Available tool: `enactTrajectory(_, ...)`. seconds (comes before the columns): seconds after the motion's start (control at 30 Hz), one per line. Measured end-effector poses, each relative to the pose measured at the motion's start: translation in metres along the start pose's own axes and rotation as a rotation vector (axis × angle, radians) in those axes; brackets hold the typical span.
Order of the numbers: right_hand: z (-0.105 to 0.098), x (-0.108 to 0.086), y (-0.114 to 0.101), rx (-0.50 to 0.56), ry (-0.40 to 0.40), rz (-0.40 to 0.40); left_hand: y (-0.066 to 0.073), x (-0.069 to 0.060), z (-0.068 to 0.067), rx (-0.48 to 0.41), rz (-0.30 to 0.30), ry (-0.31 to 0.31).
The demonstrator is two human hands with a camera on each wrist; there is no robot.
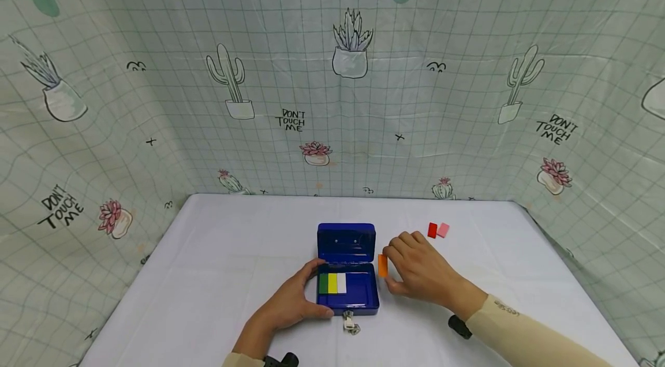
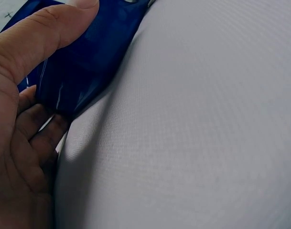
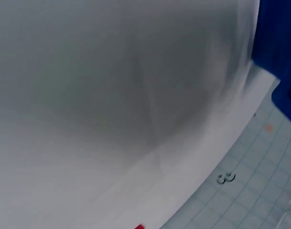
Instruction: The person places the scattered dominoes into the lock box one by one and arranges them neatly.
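Observation:
A blue metal cash box (image 1: 362, 292) stands on the table with its lid (image 1: 345, 243) raised. Green (image 1: 323, 284), yellow (image 1: 332, 284) and white (image 1: 341, 283) rectangular blocks lie side by side in its left part. My left hand (image 1: 291, 300) holds the box by its left side, thumb at the front corner; the left wrist view shows its fingers (image 2: 49, 133) at the blue wall. Just right of the box, my right hand (image 1: 423, 272) pinches an orange rectangular block (image 1: 383, 266) between thumb and fingers. The right wrist view shows neither the right hand nor this block.
A red block (image 1: 432, 230) and a pink block (image 1: 443, 230) lie farther back on the right. Keys (image 1: 351, 328) hang at the lock on the box's front. A white cloth covers the table (image 1: 234, 240); a patterned curtain (image 1: 379, 101) surrounds its back and sides.

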State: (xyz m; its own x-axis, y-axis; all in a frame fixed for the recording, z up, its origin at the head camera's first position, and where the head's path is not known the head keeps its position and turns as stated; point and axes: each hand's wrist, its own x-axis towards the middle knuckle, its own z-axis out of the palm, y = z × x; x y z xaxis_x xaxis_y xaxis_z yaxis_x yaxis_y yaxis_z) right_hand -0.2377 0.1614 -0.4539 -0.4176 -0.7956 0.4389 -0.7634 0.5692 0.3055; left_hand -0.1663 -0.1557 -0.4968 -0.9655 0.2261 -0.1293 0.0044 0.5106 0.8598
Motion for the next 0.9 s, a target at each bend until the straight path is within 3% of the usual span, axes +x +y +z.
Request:
enactTrajectory(0.37,0.003,0.024,-0.030,-0.023,-0.116,-0.064,0.001,-0.001,-0.001,-0.001,-0.015,-0.011)
enactTrajectory(0.9,0.019,0.040,-0.052,-0.070,-0.190,-0.082,0.001,-0.001,-0.003,0.012,0.001,-0.021)
